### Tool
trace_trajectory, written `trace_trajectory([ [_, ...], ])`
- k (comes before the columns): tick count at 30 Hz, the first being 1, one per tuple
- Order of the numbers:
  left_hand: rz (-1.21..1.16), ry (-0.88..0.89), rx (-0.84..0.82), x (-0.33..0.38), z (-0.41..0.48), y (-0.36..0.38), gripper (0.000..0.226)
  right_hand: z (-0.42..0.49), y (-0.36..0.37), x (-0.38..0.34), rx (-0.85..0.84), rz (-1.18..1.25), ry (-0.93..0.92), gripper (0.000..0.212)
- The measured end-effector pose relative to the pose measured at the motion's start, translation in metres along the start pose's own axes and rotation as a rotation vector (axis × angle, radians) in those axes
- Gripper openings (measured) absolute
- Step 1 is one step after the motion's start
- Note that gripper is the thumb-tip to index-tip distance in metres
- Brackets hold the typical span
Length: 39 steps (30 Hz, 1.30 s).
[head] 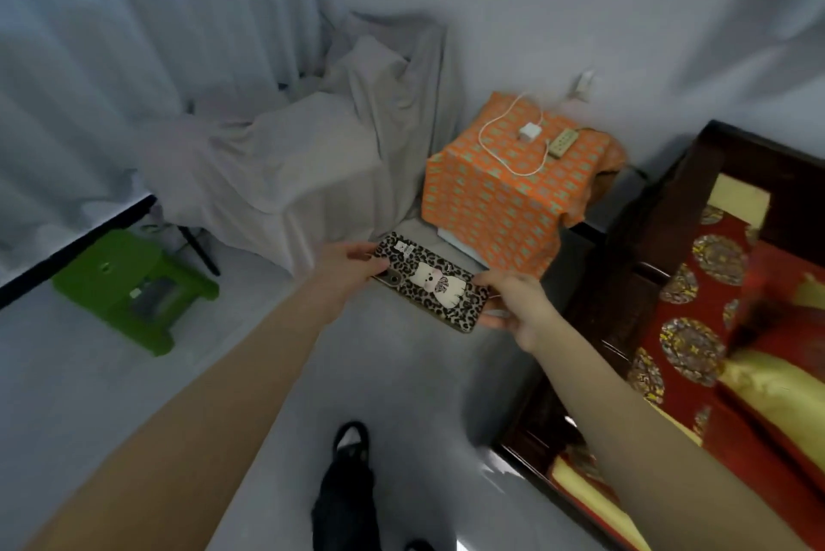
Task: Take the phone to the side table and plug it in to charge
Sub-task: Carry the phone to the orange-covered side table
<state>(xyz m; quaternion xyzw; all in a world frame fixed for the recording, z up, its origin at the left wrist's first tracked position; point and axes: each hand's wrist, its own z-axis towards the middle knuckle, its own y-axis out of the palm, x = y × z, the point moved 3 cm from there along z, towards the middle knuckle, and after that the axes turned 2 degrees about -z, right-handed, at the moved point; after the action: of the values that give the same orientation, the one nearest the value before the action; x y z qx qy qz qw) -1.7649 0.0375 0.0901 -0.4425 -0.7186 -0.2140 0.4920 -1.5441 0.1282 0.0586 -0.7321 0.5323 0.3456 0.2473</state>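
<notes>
The phone (431, 280), in a leopard-print case with a white figure on its back, is held level in front of me by both hands. My left hand (346, 267) grips its far-left end. At the near-right end, my right hand (518, 305) holds it with fingers underneath. Beyond the phone stands the side table (486, 211), draped in an orange patterned cloth. On its top lie a white charger block (530, 133), a looping white cable (491, 140) and a power strip (562, 143). The phone is short of the table, above the floor.
A grey-covered seat (290, 162) stands left of the table. A green plastic stool (134, 287) sits on the floor at left. A dark wooden bed frame with red and gold bedding (696, 327) runs along the right. My foot (350, 452) is on the grey floor.
</notes>
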Motion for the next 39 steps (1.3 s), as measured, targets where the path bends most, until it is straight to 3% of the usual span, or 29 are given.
trace_trajectory([
  [5, 0.035, -0.011, -0.097, 0.034, 0.106, 0.035, 0.042, 0.079, -0.005, -0.045, 0.132, 0.046, -0.012, 0.025],
  [16, 0.241, 0.002, -0.467, 0.118, 0.295, 0.167, 0.040, 0.197, -0.062, -0.129, 0.367, 0.218, 0.038, 0.024],
  [20, 0.262, 0.015, -0.486, 0.152, 0.354, 0.222, 0.041, 0.244, -0.098, -0.173, 0.425, 0.267, 0.024, 0.032],
  [24, 0.315, 0.042, -0.490, 0.186, 0.414, 0.269, 0.036, 0.293, -0.125, -0.224, 0.449, 0.286, 0.003, 0.005],
  [39, 0.357, -0.025, -0.667, 0.232, 0.613, 0.423, 0.043, 0.469, -0.197, -0.320, 0.578, 0.305, 0.076, 0.008],
])
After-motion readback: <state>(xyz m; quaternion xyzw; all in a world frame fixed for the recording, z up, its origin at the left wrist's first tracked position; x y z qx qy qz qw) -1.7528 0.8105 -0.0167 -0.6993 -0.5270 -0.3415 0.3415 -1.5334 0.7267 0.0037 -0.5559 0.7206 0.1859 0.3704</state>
